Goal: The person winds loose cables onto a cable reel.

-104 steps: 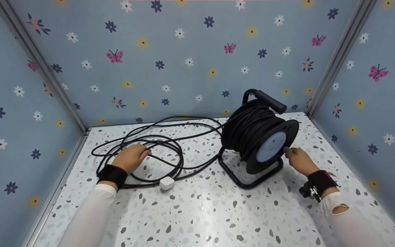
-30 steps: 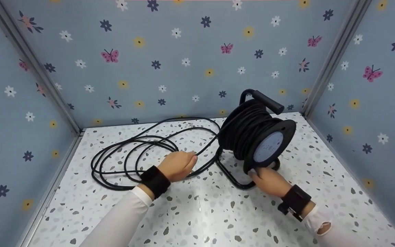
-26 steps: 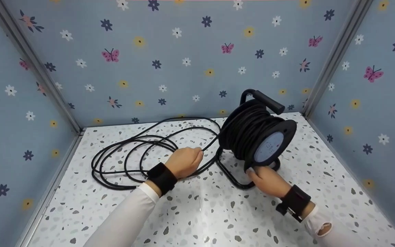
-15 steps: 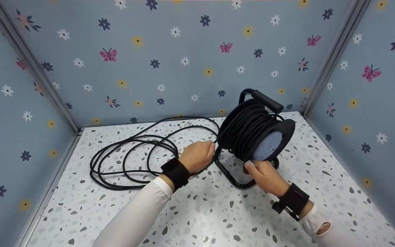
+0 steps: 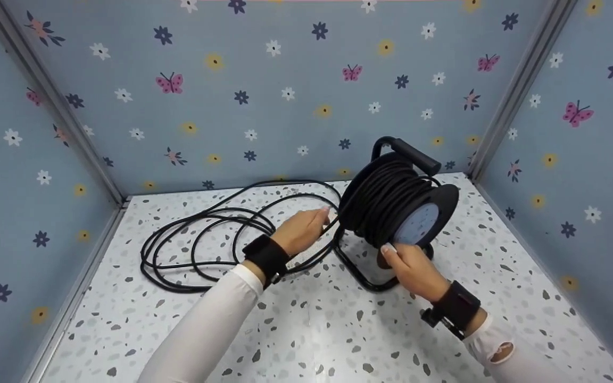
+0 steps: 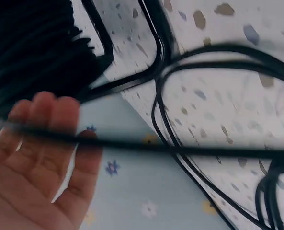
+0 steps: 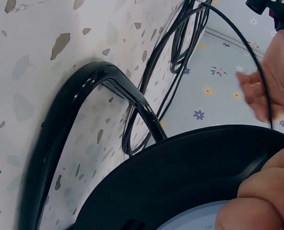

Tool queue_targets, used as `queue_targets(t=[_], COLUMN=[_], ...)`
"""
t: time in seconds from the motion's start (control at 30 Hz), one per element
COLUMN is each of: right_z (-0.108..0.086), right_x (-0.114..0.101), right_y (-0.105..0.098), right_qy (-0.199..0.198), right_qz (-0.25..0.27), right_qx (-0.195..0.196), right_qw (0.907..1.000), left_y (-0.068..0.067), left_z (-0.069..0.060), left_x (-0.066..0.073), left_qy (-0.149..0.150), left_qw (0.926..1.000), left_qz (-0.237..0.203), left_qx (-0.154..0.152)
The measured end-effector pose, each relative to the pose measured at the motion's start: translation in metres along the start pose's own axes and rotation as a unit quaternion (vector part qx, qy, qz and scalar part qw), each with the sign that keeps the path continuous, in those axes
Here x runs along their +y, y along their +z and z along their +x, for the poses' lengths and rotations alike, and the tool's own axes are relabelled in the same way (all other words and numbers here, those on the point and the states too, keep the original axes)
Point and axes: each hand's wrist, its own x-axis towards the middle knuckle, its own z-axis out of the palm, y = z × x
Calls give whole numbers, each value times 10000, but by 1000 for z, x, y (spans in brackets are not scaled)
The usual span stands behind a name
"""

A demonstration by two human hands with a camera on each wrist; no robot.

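Observation:
A black cable reel [image 5: 383, 205] with a pale socket face [image 5: 418, 223] stands right of centre. My right hand [image 5: 415, 268] grips the lower edge of its front disc, thumb on the near side; curled fingers [image 7: 256, 206] show in the right wrist view. My left hand [image 5: 301, 231] is just left of the reel. In the left wrist view its fingers [image 6: 65, 115] are spread and fairly straight, and a blurred strand of cable [image 6: 180, 149] runs across them without being gripped. Loose loops of black cable [image 5: 184, 290] lie on the floor to the left.
The reel's tubular stand [image 5: 373, 288] rests on the speckled white floor [image 5: 312, 340]. Its carry handle [image 5: 415, 155] juts up at the back. Flower-patterned panels [image 5: 264, 96] enclose the floor at the back and both sides.
From over the loops my left hand has come right, close to the reel, and its grip on the cable has loosened. My right hand has gone from the disc's right edge to its lower edge.

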Motion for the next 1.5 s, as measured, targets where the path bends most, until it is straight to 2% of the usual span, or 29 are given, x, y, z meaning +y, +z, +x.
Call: queue_targets(t=[0.13,0.23,0.33,0.5,0.63,0.7,0.83,0.97,1.03,1.1,1.2,1.33,1.4,1.5], right_z=[0,0,-1,-2,-2,-2,-3,-3,-3,-2,-1,0,1,0], right_x=[0,1,2,3,2,2,3,3,2,1,0,-1,-1,-1], right_y=[-1,-1,-1,0,-2,-3,-3,-3,-2,-1,0,0,0,0], right_qy=[5,32,39,76,65,48,9,-19,-41,-38,-22,-5,5,2], right_qz=[-18,-21,-1,13,-6,-15,-51,-53,-25,10,22,-12,-29,-35], right_qx=[105,132,121,67,68,74,169,184,139,89,61,53,54,64], right_qw=[9999,9999,9999,9999,10000,10000,9998,9998,9999,10000,10000,10000,10000,10000], left_y=[-26,-45,-56,-56,-48,-44,-31,-20,-19,-22,-35,-66,-84,-113], left_z=[-4,-11,-25,-55,-73,-79,-84,-86,-87,-87,-88,-91,-92,-91], left_x=[-28,-54,-81,-111,-120,-120,-119,-118,-118,-119,-122,-122,-119,-108], left_qy=[-416,-419,-315,-304,-279,-203,130,430,471,432,301,103,29,133], left_qw=[9991,9989,9968,9863,9811,9815,9834,9803,9805,9842,9906,9969,9981,9956], left_qz=[-118,148,451,635,793,933,1355,1750,1751,1564,1181,738,605,543], left_qx=[-7,-161,-574,-1493,-1743,-1659,-1203,-807,-752,-708,-626,-266,70,755])
